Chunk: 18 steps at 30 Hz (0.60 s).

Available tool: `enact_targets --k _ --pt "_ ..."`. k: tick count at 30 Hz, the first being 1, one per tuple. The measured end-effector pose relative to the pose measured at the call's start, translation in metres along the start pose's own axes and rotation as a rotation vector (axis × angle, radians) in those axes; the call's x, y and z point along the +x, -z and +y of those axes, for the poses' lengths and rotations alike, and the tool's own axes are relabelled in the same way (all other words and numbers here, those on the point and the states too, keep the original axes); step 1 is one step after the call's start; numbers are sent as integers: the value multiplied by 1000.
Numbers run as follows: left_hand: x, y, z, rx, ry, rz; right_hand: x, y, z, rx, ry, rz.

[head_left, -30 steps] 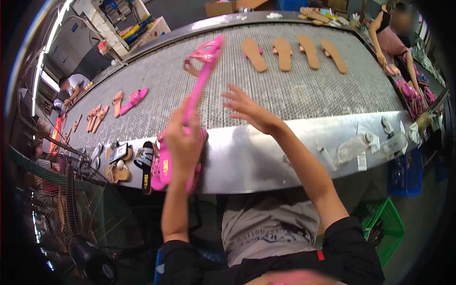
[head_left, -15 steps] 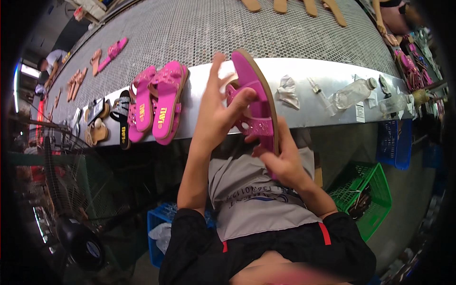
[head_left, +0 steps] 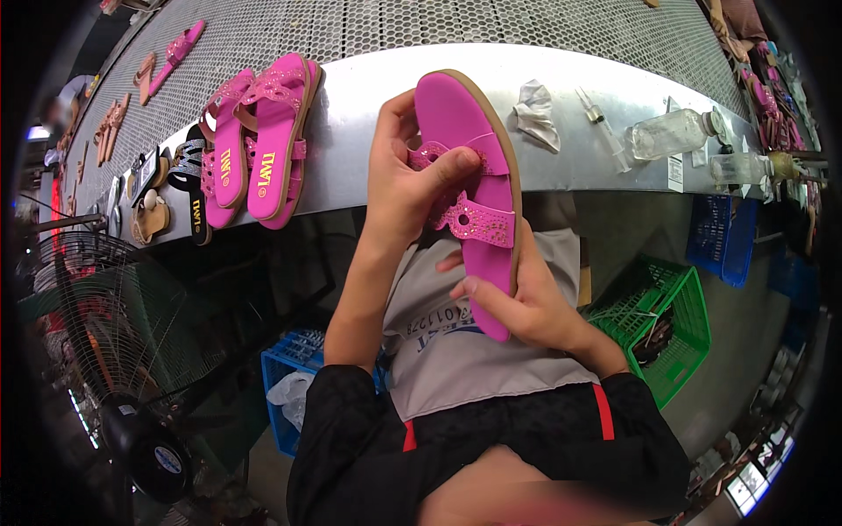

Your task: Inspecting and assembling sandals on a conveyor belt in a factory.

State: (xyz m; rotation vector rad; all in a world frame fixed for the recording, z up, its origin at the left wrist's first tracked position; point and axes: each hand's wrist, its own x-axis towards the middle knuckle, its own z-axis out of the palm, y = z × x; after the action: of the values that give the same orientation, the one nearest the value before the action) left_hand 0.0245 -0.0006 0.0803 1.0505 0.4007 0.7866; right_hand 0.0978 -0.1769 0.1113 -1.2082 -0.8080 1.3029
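Both my hands hold one pink sandal [head_left: 489,209] with studded straps, its insole turned up toward me, in front of the metal ledge. My left hand [head_left: 405,175] grips the strap side, thumb pressed on the upper strap and fingers curled behind the sole. Around the other end, my right hand [head_left: 531,294] is closed, its thumb across the insole and the other fingers mostly hidden beneath. To the left on the ledge rest more pink sandals [head_left: 282,175], stacked against each other. A black sandal [head_left: 198,206] with a glittery strap lies beside them.
Right along the metal ledge [head_left: 351,88] lie crumpled white paper [head_left: 536,116], a syringe [head_left: 605,131] and a clear bottle [head_left: 671,134]. Beyond is a mesh conveyor [head_left: 368,24] carrying sandals. A green crate [head_left: 675,324], a blue crate [head_left: 282,421] and a black fan [head_left: 145,447] stand below.
The sandal in my hands has turned so its insole faces me more fully. My left fingers have folded in behind the sole. The whole view has shifted, with the ledge now higher.
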Motion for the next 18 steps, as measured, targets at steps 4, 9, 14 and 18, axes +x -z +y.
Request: enact_targets --k 4,9,14,18 --pt "-5 -2 18 142 2 129 9 15 17 -258 44 195" --pt "-1 -9 22 13 -94 8 8 27 27 731 -178 -46" --pt "13 -17 -2 -44 -10 67 11 1 41 1037 -290 -33" --pt "16 -16 -10 -86 38 137 15 -1 42 1168 -372 -21"
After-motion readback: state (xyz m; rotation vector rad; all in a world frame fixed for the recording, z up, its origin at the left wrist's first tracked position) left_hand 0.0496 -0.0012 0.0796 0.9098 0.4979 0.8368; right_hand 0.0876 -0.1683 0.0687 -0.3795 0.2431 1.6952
